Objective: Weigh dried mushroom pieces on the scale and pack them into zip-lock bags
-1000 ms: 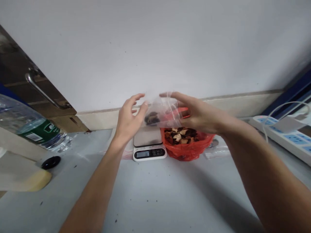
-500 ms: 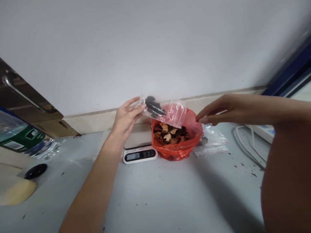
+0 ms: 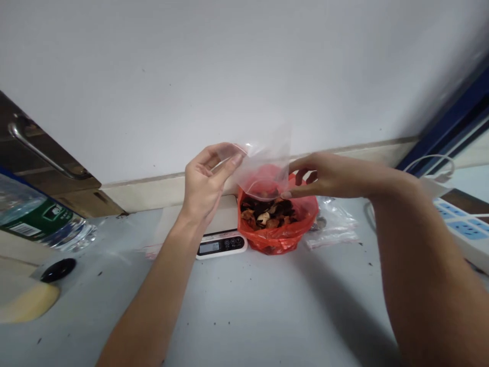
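My left hand [image 3: 212,176] pinches a clear zip bag [image 3: 263,153] by its left edge, and no dark pieces show inside it. At the bag's right side, my right hand [image 3: 311,176] has its thumb and fingers on the edge near the lower end. Directly below is an open red plastic bag [image 3: 273,237], partly filled with dried brown and dark pieces [image 3: 267,214]. Left of the red bag lies a small white kitchen scale [image 3: 221,244], its display reading about 0.0. My left wrist and forearm cover part of the scale.
More clear plastic bags [image 3: 332,224] lie right of the red bag. A large water bottle [image 3: 38,214] and a black oval object [image 3: 58,269] are at the left. A power strip [image 3: 464,224] with a white cable stands at the right. A wall rises behind.
The dark pieces have left the clear bag, which is now raised and tipped over the red bag. My right hand has moved left to the clear bag's edge.
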`<move>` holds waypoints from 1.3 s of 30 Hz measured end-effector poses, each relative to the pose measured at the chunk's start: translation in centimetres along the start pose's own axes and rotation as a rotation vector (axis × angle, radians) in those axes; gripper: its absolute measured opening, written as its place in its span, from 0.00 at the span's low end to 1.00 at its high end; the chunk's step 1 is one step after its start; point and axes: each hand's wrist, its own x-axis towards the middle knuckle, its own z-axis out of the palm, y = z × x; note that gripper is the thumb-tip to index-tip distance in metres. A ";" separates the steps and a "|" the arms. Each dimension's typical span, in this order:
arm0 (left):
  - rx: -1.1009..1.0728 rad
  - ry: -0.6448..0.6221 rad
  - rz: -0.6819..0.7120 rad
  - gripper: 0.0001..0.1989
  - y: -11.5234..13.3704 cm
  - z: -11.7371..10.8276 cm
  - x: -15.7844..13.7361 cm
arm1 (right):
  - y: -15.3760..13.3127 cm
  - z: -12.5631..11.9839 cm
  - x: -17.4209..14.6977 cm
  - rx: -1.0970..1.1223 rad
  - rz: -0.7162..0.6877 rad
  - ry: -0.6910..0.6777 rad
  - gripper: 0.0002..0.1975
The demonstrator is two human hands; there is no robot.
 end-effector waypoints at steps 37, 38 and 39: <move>0.731 0.271 -0.519 0.12 3.0 -20.4 -1.0 | -11.9 11.8 7.6 0.345 -0.191 0.505 0.08; 0.799 0.254 -0.615 0.11 2.9 -21.5 -1.3 | -12.9 12.7 8.0 0.222 -0.301 0.489 0.10; 0.820 0.229 -0.691 0.09 2.7 -22.5 -1.6 | -13.8 13.8 8.3 0.070 -0.402 0.433 0.11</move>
